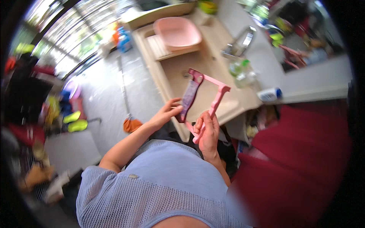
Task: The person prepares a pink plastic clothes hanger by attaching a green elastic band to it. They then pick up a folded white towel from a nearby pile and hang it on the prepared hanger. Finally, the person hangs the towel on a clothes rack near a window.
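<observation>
A pink plastic frame [218,99] with a maroon side panel [191,95] is held up over the near part of the beige sink. Its exact kind is not clear to me. My right hand [208,136] is closed round the pink bar near its lower corner. On the other side, the fingers and thumb of my left hand [167,114] are on the edge of the maroon panel, near its lower end. Beneath the frame is the beige sink [171,76], its drain showing beside the panel's top.
A pink basin [176,32] stands at the sink's far end. Along the right side are a tap [241,43], a clear bottle [243,76] and a white-and-blue tube [269,94]. Maroon cloth [300,163] hangs at right. An orange mop head [132,124] lies on the floor at left.
</observation>
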`<state>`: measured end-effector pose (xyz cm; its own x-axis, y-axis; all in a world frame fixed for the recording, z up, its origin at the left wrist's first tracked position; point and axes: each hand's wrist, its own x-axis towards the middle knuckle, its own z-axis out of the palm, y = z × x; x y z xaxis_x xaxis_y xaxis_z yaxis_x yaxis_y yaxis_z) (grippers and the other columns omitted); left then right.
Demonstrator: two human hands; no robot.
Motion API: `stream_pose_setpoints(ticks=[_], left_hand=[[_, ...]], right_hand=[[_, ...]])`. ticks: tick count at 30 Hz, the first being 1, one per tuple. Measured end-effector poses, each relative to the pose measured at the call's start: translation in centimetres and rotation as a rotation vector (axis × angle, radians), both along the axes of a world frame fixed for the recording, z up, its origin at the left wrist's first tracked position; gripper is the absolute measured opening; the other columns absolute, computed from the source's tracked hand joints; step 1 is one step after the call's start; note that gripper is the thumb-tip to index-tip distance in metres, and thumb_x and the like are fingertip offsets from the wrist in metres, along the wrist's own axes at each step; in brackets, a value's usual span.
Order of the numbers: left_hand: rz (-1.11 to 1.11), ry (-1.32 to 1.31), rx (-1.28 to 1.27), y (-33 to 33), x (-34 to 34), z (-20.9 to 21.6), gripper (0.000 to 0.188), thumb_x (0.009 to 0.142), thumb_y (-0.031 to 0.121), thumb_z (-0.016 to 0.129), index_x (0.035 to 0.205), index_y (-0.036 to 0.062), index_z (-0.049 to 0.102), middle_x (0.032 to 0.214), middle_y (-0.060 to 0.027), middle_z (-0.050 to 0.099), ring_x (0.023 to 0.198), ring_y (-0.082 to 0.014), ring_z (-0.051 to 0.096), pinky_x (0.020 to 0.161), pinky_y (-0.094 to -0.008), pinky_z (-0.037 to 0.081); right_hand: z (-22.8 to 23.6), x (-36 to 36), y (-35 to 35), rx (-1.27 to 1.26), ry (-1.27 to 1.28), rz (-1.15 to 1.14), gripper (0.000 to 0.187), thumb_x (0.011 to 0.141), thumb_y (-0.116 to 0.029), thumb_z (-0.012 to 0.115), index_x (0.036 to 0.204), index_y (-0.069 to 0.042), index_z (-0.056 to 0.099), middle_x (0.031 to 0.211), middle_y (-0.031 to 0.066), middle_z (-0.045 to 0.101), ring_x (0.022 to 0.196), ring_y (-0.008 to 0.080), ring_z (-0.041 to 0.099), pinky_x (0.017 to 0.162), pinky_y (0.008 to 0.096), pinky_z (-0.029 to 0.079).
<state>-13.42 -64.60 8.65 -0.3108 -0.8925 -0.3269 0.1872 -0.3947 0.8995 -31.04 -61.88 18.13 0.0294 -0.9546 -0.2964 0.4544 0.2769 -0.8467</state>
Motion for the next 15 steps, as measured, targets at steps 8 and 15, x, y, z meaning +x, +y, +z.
stream_pose_setpoints(ticks=[8, 15], left_hand=[[0.396, -0.271, -0.013, 7.4, 3.1, -2.4, 0.067, 0.084, 0.031, 0.064, 0.135, 0.0046, 0.030, 0.098, -0.0110, 0.055, 0.084, -0.0149, 0.052, 0.073, -0.0270, 0.045], [0.875, 0.136, 0.066, 15.0, 7.4, -3.8, 0.050, 0.081, 0.043, 0.066, 0.112, 0.0075, 0.048, 0.090, -0.0029, 0.055, 0.073, -0.0085, 0.052, 0.062, -0.0231, 0.044]], right_hand=[[0.5, 6.7, 4.3, 0.097, -0.147, 0.747, 0.018, 0.099, -0.024, 0.040, 0.100, -0.007, 0.046, 0.071, 0.0009, 0.047, 0.061, 0.0083, 0.046, 0.058, 0.0228, 0.041], [-0.1, 10.0, 5.3, -0.280, 0.284, 1.046, 0.039, 0.100, -0.033, 0.036, 0.108, 0.000, 0.055, 0.092, 0.0075, 0.060, 0.081, 0.0135, 0.058, 0.072, 0.0266, 0.047]])
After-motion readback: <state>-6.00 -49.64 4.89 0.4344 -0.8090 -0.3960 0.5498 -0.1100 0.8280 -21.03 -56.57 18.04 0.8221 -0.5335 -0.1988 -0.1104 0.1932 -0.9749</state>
